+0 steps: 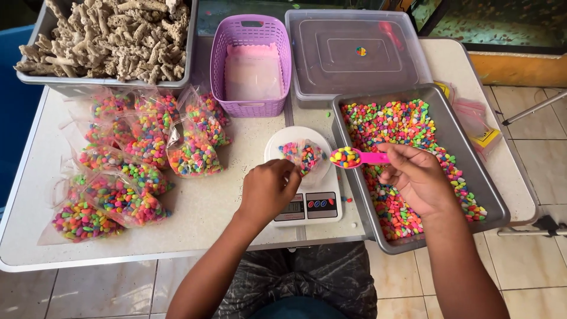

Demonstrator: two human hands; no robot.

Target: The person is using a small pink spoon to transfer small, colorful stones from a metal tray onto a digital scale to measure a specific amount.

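Two hands work over a scale (307,198) at the table's front edge. The left hand (267,190) pinches the small bag (302,156) on the scale's pan, its grip closed on the mouth, probably to keep it open. The right hand (416,177) grips a pink spoon (354,158) of coloured gravel beside the bag, above the gravel tray (455,142) along the right edge. Filled bags (139,159) crowd the left; bare table lies ahead of them.

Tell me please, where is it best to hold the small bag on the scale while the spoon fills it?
Hold the small bag at its open rim on the near-left side, as the left hand does. The pink spoon comes from the right, so that side should be free.
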